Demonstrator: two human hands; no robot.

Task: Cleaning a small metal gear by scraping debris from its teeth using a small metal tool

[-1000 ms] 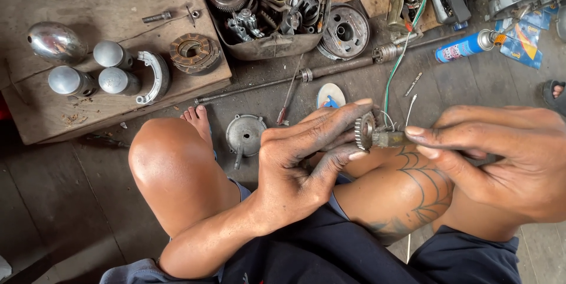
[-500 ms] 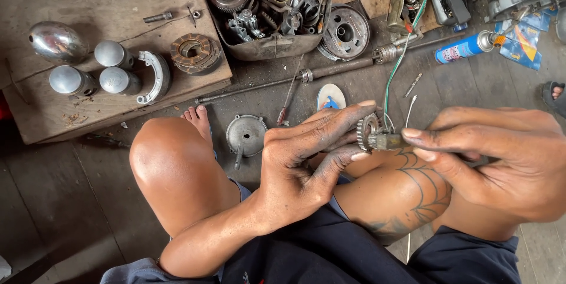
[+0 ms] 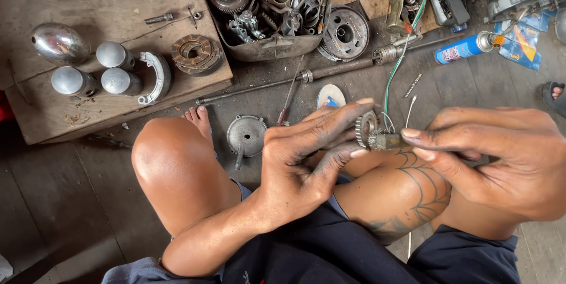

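worn plank floor (image 3: 53, 201); toothed steel gear (image 3: 367, 129) between grimy hands (image 3: 306, 157)

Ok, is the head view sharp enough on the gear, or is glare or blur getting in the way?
Head view: the gear between left hand and right hand is sharp, evenly lit, without glare; bright highlights only on the chrome caps; frame edges bend slightly.

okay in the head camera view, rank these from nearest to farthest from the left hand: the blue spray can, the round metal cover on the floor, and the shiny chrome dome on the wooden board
From the left hand:
1. Round metal cover, on the floor just beside the hand, by the knee.
2. Blue spray can, on the floor at upper right.
3. Shiny chrome dome, on the wooden board, far upper left.
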